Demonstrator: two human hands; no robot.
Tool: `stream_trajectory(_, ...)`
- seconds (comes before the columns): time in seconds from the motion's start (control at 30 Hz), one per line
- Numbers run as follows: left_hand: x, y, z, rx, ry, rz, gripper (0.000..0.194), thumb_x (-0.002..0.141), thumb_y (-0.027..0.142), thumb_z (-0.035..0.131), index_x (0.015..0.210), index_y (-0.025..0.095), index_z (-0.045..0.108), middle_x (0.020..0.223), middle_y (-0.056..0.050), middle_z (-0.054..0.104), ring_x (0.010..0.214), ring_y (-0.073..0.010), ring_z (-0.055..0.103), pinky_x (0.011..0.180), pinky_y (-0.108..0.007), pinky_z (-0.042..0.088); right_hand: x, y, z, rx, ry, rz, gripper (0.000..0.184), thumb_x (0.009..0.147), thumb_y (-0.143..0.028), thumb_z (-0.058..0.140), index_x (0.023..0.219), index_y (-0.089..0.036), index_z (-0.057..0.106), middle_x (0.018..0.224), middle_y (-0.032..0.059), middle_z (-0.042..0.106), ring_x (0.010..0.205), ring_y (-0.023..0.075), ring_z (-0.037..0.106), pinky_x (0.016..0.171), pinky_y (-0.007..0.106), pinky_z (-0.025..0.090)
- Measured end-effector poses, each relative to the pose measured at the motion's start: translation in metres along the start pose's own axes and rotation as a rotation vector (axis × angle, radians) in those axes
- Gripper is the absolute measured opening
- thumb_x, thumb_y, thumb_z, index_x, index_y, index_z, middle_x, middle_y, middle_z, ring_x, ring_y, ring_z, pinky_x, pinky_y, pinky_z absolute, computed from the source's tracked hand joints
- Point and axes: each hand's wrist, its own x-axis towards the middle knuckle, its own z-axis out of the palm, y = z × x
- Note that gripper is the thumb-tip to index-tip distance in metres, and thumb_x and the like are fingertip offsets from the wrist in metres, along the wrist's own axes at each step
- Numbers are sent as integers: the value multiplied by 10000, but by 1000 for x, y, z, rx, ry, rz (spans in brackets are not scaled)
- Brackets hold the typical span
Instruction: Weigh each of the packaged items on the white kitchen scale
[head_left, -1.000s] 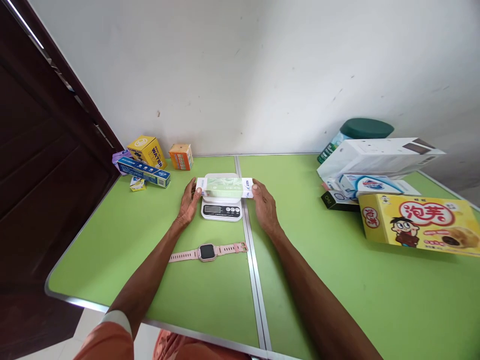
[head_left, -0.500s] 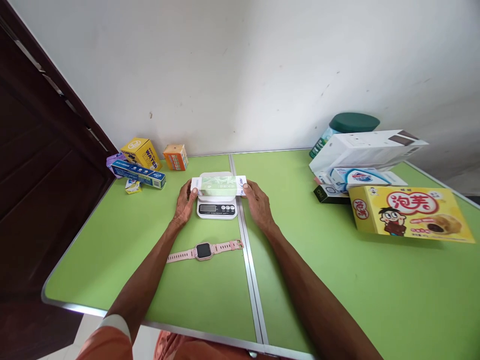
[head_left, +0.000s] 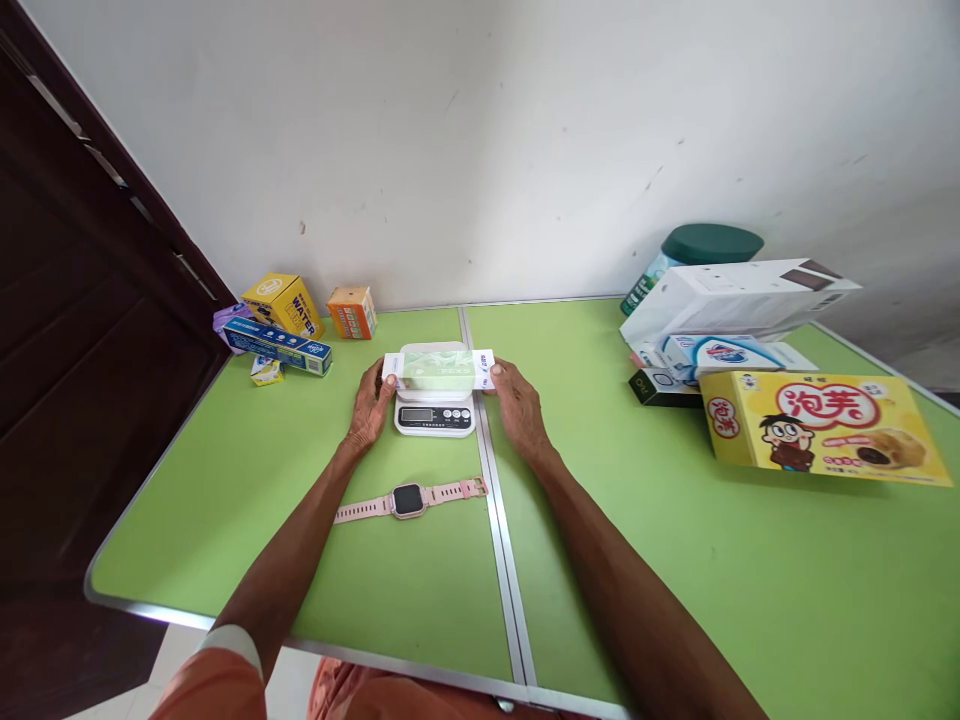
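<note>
A long white and green box (head_left: 439, 370) lies across the pan of a small white kitchen scale (head_left: 435, 414) near the back middle of the green table (head_left: 637, 520). My left hand (head_left: 370, 408) touches the box's left end with its fingertips. My right hand (head_left: 516, 405) holds the right end the same way. Both hands rest low beside the scale, fingers curled against the box ends. A pink smartwatch (head_left: 409, 500) lies flat on the table, just in front of the scale.
At back left sit a yellow box (head_left: 283, 304), an orange box (head_left: 351, 312), a long blue box (head_left: 274, 345) and a small yellow pack (head_left: 265, 371). At right are a yellow snack box (head_left: 821, 428), a white carton (head_left: 731, 297), a blue-white box (head_left: 716, 356), a black box (head_left: 651, 388) and a green-lidded jar (head_left: 697, 250). A dark door (head_left: 75, 350) stands left.
The view shifted slightly between the first frame and now. Both hands stay on the ends of the box on the scale; nothing else moved.
</note>
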Motion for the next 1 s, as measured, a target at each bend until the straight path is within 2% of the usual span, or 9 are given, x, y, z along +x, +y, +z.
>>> stream_trajectory(0.6,-1,3,-1,9,-12,3,958,939,958,478,1496,196,649,1608,-206,627,1510,-383,581,1303,-553,451,-1,-4,0,31,-12,29,756,995,-879,515,1325,-241,753,1376,134,802,1283,351,729,1136,552,571)
stream_trajectory(1.0,-1,-2,-1,3,-12,-18,933,952,905,548,1546,189,612,1606,-214,624,1470,-380,617,1286,-557,470,1,-1,0,11,-8,22,785,955,-910,551,1292,-233,763,1278,139,835,1188,364,770,1054,553,618)
